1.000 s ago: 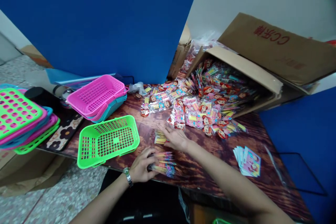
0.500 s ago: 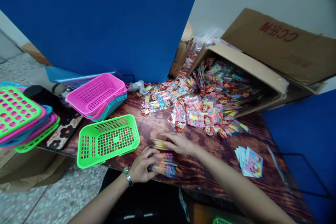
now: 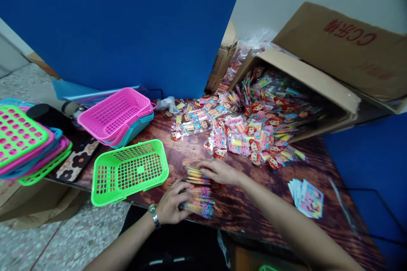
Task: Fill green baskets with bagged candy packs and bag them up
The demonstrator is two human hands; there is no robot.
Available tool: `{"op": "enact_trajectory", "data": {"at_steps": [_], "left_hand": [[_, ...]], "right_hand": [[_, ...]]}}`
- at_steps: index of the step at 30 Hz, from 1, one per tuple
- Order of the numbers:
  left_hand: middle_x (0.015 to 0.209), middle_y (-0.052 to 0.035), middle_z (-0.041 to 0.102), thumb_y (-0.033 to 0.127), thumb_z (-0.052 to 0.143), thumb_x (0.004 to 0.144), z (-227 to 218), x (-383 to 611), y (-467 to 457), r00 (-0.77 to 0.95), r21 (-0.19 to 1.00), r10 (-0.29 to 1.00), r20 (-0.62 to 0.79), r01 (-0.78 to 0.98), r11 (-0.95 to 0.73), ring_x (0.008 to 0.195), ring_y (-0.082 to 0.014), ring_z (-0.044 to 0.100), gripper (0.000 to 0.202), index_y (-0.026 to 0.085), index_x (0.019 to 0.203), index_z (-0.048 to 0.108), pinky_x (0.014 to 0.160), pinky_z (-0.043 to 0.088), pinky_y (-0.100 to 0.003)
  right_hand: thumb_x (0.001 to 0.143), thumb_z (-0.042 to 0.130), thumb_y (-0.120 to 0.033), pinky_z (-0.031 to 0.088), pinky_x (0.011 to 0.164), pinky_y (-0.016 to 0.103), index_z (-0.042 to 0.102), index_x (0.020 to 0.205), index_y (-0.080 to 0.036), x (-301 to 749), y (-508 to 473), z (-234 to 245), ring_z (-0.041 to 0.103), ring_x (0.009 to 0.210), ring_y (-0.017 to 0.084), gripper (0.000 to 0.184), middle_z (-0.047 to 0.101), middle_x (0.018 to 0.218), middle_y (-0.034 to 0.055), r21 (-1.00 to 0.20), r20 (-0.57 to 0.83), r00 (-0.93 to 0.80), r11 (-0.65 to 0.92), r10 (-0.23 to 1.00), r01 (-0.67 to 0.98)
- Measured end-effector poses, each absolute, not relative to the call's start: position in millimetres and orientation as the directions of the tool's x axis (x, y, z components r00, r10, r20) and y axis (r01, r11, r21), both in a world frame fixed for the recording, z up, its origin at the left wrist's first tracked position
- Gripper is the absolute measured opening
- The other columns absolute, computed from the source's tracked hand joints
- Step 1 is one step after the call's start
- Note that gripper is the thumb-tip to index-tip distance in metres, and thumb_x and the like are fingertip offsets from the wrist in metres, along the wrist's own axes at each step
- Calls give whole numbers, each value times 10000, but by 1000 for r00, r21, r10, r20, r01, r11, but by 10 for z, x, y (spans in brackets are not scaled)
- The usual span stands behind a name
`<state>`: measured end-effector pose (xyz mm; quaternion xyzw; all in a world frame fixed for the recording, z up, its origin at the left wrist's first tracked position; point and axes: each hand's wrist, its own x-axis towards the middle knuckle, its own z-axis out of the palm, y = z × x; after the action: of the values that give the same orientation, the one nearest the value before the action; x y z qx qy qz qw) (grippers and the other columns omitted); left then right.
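Observation:
A row of small plastic packets [image 3: 201, 192], with yellow, pink and blue showing, stands on edge near the table's front. My left hand [image 3: 174, 202], with a metal watch at the wrist, is closed around the near left side of the row. At the far end my right hand [image 3: 220, 172] has its fingers bent against the same packets, pressing from the right. Motion smears parts of the row, and the fingers cover some of it. To the left of my hands lies a green plastic basket [image 3: 129, 172] with nothing in it.
Behind my hands, loose packets [image 3: 241, 139] spill from a tipped cardboard box [image 3: 313, 78]. Pink and blue baskets [image 3: 116, 114] are stacked at the left, with more baskets [image 3: 23, 135] farther left. Printed cards [image 3: 308, 199] lie at the right, near a blue panel [image 3: 372, 156].
Both hands stay at the row of packets. My right hand has shifted slightly right, and more yellow packet edges show between the hands. The view has moved a little.

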<state>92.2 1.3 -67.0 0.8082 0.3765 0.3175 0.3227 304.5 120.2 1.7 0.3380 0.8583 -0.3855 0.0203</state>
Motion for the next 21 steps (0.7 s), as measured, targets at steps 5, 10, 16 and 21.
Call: {"op": "enact_trajectory", "data": {"at_steps": [5,10,16,21], "left_hand": [[1118,-98,565,218,617,710,-671,922,1,527,745,806,269,416,-522,1041,-231,540,163,196,872,622,1017,339,-435],[1141,-93,553,206,625,705,-705,919,-12,539,744,798,269,409,-528,1054,-229,531,194,201,899,612,1014,336,-446],[1134,-95,548,177,598,693,-692,919,-22,531,747,796,290,394,-535,1027,-224,535,202,189,894,604,998,355,-438],[1146,-102,540,193,581,711,-691,910,-41,536,752,795,285,390,-532,1061,-237,517,201,193,912,598,1002,342,-441]], "right_hand": [[903,422,-308,437,788,257,602,1078,-192,3077,1198,39,599,878,163,277,665,995,43,-713,-274,-802,447,531,540],[893,427,-279,437,776,255,618,1041,-198,3111,1212,-3,600,858,156,255,665,964,30,-717,-277,-797,438,536,543],[877,416,-195,441,762,247,595,1062,-198,3111,1231,-20,603,845,148,258,665,954,27,-714,-253,-807,460,533,528],[882,430,-200,444,789,268,493,1222,-208,3115,1181,-12,609,880,159,345,661,1008,47,-716,-231,-835,495,499,493]]}}
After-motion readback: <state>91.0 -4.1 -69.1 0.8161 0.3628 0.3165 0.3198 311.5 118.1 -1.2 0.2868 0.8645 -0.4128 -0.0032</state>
